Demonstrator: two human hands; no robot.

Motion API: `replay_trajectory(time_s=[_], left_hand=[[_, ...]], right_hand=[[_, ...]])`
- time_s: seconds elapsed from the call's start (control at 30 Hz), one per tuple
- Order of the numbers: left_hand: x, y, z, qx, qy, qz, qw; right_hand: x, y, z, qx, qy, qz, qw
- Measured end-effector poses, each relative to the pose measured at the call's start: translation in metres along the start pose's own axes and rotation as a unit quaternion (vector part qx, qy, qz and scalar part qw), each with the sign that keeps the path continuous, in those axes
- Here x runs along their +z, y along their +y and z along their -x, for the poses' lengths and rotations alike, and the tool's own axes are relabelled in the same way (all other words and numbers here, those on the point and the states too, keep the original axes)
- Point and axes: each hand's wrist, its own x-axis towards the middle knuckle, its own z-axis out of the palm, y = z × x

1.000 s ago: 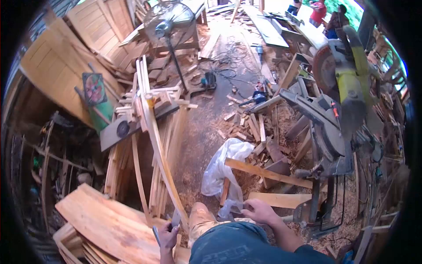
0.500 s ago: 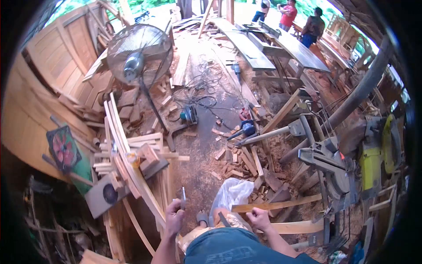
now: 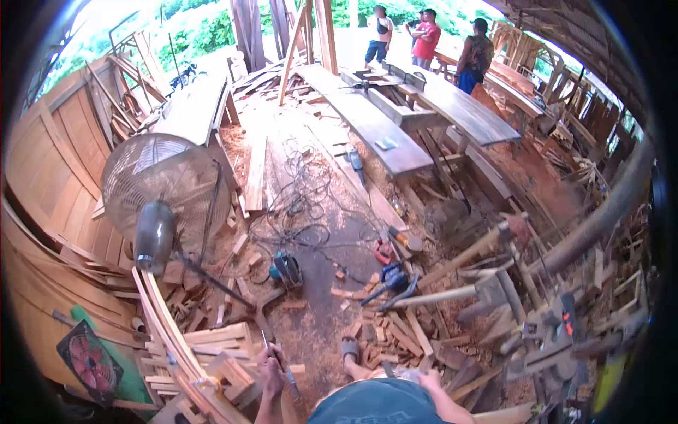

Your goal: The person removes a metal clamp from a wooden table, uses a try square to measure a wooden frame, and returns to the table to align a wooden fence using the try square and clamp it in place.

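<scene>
Grip check: held slim tool [image 3: 265, 340] in left hand [image 3: 271, 369]; had right hand [image 3: 429, 381] beside shirt [image 3: 381, 404], couldn't tell its grip.

The shirt [image 3: 385, 404] is dark teal with a faint paler print, the slim tool [image 3: 293, 387] greyish, the sandal [image 3: 349, 346] grey. The fan [image 3: 155, 237] has a grey motor and a round mesh of fine wires. Orange-brown panels [image 3: 74, 159] show straight joint lines. A dark square [image 3: 90, 362] carries pinkish-red blades over a green sheet [image 3: 128, 371]. One power tool [image 3: 286, 270] is teal and black, another [image 3: 390, 280] blue. Cables [image 3: 304, 194] are dark, sawdust [image 3: 300, 321] tan, foliage [image 3: 201, 42] bright green. One onlooker [image 3: 426, 44] wears red.
</scene>
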Motion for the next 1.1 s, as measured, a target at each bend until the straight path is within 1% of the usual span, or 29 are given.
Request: replay_trajectory(time_s=[0.03, 0.07, 0.1, 0.13, 0.17, 0.2, 0.23, 0.27, 0.3, 0.33, 0.37, 0.43, 0.47, 0.5, 0.53, 0.57, 0.6, 0.63, 0.67, 0.7, 0.77, 0.8, 0.83, 0.9, 0.93, 0.97, 1.03, 1.07, 1.1], left_hand=[[0.009, -0.001, -0.03, 0.012, -0.025, -0.022, 0.999], [0.018, -0.001, -0.064, 0.023, -0.046, -0.044, 0.998], [0.028, 0.001, -0.092, 0.031, -0.061, -0.067, 0.995], [0.055, 0.022, -0.117, -0.01, -0.046, -0.074, 0.996], [0.068, 0.022, -0.141, 0.01, -0.053, -0.082, 0.995], [0.076, 0.019, -0.166, 0.032, -0.064, -0.095, 0.993], [0.083, 0.017, -0.194, 0.059, -0.08, -0.109, 0.989], [0.096, 0.017, -0.249, 0.026, -0.098, -0.105, 0.989], [0.108, 0.012, -0.276, -0.014, -0.12, -0.095, 0.988], [0.124, 0.011, -0.308, -0.009, -0.106, -0.094, 0.99], [0.139, 0.01, -0.34, -0.008, -0.094, -0.09, 0.991], [0.164, 0.018, -0.405, -0.025, -0.123, -0.063, 0.99], [0.17, 0.022, -0.434, -0.033, -0.156, -0.073, 0.985], [0.176, 0.03, -0.473, -0.029, -0.19, -0.085, 0.978], [0.19, 0.036, -0.506, -0.01, -0.215, -0.058, 0.975], [0.207, 0.057, -0.537, -0.009, -0.243, -0.016, 0.97], [0.219, 0.065, -0.57, 0.003, -0.246, -0.004, 0.969], [0.227, 0.072, -0.603, 0.015, -0.253, 0.002, 0.967], [0.233, 0.082, -0.636, 0.038, -0.268, 0.021, 0.963], [0.243, 0.088, -0.666, 0.042, -0.257, 0.037, 0.965], [0.258, 0.094, -0.723, 0.053, -0.238, 0.065, 0.968], [0.257, 0.088, -0.752, 0.064, -0.249, 0.047, 0.965], [0.26, 0.09, -0.779, 0.069, -0.236, 0.037, 0.969], [0.269, 0.094, -0.834, 0.073, -0.207, 0.016, 0.975], [0.272, 0.082, -0.865, 0.089, -0.171, 0.002, 0.981], [0.269, 0.08, -0.898, 0.069, -0.173, -0.033, 0.982], [0.265, 0.063, -0.974, 0.0, -0.121, -0.086, 0.989], [0.258, 0.063, -1.013, -0.02, -0.123, -0.129, 0.984], [0.246, 0.05, -1.047, -0.019, -0.113, -0.13, 0.985]], right_hand=[[0.006, -0.041, -0.05, 0.01, -0.019, 0.026, 0.999], [0.005, -0.1, -0.078, -0.057, 0.034, -0.016, 0.998], [-0.004, -0.16, -0.109, -0.126, 0.014, 0.004, 0.992], [-0.004, -0.21, -0.141, -0.212, 0.02, 0.006, 0.977], [-0.021, -0.289, -0.141, -0.289, 0.017, -0.009, 0.957], [-0.009, -0.316, -0.186, -0.274, 0.003, -0.003, 0.962], [-0.014, -0.365, -0.202, -0.272, -0.025, -0.021, 0.962], [-0.006, -0.431, -0.243, -0.296, -0.026, -0.05, 0.954], [-0.004, -0.467, -0.265, -0.313, -0.022, -0.075, 0.947], [-0.009, -0.502, -0.273, -0.276, -0.067, -0.089, 0.955], [0.002, -0.514, -0.304, -0.337, -0.025, -0.043, 0.94], [0.021, -0.521, -0.365, -0.324, -0.04, -0.01, 0.945], [0.036, -0.49, -0.407, -0.312, -0.043, -0.028, 0.949], [0.056, -0.479, -0.448, -0.308, -0.042, -0.051, 0.949], [0.04, -0.484, -0.443, -0.178, -0.096, -0.005, 0.979], [0.048, -0.447, -0.469, -0.155, -0.084, 0.031, 0.984], [0.031, -0.455, -0.45, -0.038, -0.151, 0.026, 0.987], [0.048, -0.405, -0.481, -0.084, -0.126, 0.157, 0.976], [0.046, -0.414, -0.477, -0.038, -0.135, 0.188, 0.972], [0.043, -0.444, -0.472, -0.001, -0.145, 0.195, 0.97], [0.049, -0.494, -0.483, 0.035, -0.15, 0.186, 0.97], [0.053, -0.52, -0.495, 0.041, -0.151, 0.18, 0.971], [0.06, -0.547, -0.507, 0.044, -0.151, 0.177, 0.972], [0.076, -0.601, -0.537, 0.044, -0.154, 0.172, 0.972], [0.086, -0.625, -0.557, 0.044, -0.156, 0.173, 0.971], [0.096, -0.651, -0.579, 0.043, -0.159, 0.172, 0.971], [0.119, -0.704, -0.632, 0.037, -0.164, 0.181, 0.969], [0.13, -0.728, -0.666, 0.034, -0.164, 0.187, 0.968], [0.14, -0.754, -0.699, 0.027, -0.166, 0.194, 0.967]])
